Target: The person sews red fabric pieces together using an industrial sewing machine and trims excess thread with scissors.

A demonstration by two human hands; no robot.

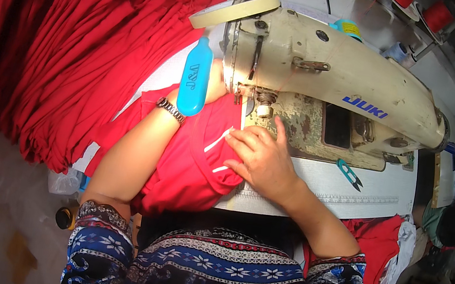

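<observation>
A red garment piece [184, 174] with white trim lies bunched at the near end of an old cream sewing machine [307, 50]. My right hand [264, 163] holds its edge between thumb and fingers, beside the white strip, with one finger raised away from the cloth. My left hand [217, 83] lies on the fabric next to the needle area [245, 92]. Its fingers are mostly hidden behind the machine head and a blue paddle-shaped piece [195, 77], so their grip does not show. A metal watch is on the left wrist.
A big heap of red cloth [69, 51] fills the left. Teal thread snips [348, 174] and a ruler [320, 197] lie on the white tabletop [288, 208]. A tape roll [233, 11] leans on the machine. Red thread cones [437, 17] stand behind; more red fabric [374, 245] hangs right.
</observation>
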